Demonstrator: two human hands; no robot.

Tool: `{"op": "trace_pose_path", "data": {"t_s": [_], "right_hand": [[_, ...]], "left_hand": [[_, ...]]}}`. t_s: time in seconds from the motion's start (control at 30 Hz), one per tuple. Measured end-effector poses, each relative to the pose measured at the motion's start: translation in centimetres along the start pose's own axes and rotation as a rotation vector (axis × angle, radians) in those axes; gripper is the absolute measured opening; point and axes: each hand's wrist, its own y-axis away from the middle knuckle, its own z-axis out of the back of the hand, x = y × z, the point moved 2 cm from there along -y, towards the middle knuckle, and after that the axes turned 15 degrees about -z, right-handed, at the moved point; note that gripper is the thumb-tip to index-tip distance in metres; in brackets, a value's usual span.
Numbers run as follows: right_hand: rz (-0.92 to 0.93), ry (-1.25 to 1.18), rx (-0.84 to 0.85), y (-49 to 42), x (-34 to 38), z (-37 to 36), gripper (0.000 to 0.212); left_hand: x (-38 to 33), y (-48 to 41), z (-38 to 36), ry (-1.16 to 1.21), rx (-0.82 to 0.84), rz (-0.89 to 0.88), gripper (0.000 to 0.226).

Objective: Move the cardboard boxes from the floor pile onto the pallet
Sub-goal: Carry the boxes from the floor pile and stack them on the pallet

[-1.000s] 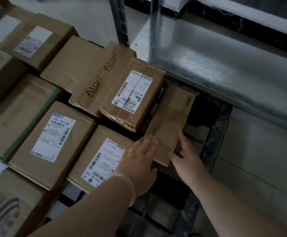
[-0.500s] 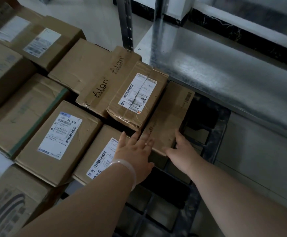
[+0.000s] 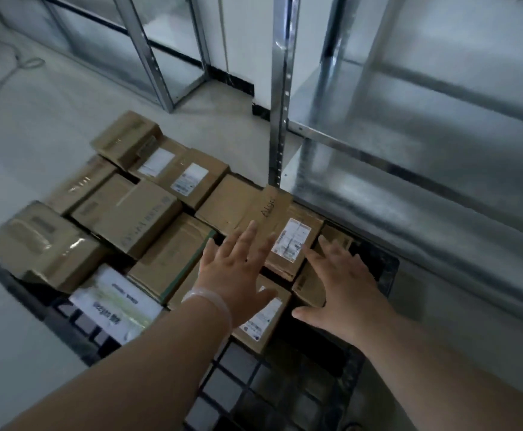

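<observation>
A black grid pallet (image 3: pixel 244 377) sits on a pale floor (image 3: pixel 51 126), close against bare metal shelving (image 3: pixel 409 181) on the right. Cardboard boxes (image 3: pixel 135 213) pack its far and left part. Both hands are empty with fingers spread wide, the left hand (image 3: pixel 238 275) over the near boxes and the right hand (image 3: pixel 344 284) over a narrow box (image 3: pixel 308 289) at the right end; whether they touch, I cannot tell.

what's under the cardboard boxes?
A black grid pallet; its lattice shows at the near edge and right corner. Under the cardboard boxes themselves it is covered, so nothing else can be told.
</observation>
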Motion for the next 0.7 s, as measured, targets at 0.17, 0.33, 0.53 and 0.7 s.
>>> {"op": "trace_pose_path", "data": {"t_s": [0.17, 0.33, 0.53, 0.7], "right_hand": [[0.126, 0.042, -0.048, 10.0, 6.7, 8.7, 0.106], [0.314, 0.074, -0.045, 17.6, 11.7, 13.7, 0.1], [0.595, 0.211, -0.031, 24.5, 17.5, 17.1, 0.096], [0.895, 0.359, -0.077, 32.4, 22.6, 17.4, 0.094]], "left_hand": [[-2.0, 8.2, 12.3, 0.035, -0.092, 0.062, 0.094], [-4.1, 17.1, 20.3, 0.015, -0.137, 0.187, 0.092], [-6.9, 28.8, 24.1, 0.032, -0.206, 0.496, 0.093], [-10.3, 39.3, 25.0, 0.067, -0.3, 0.733, 0.095]]}}
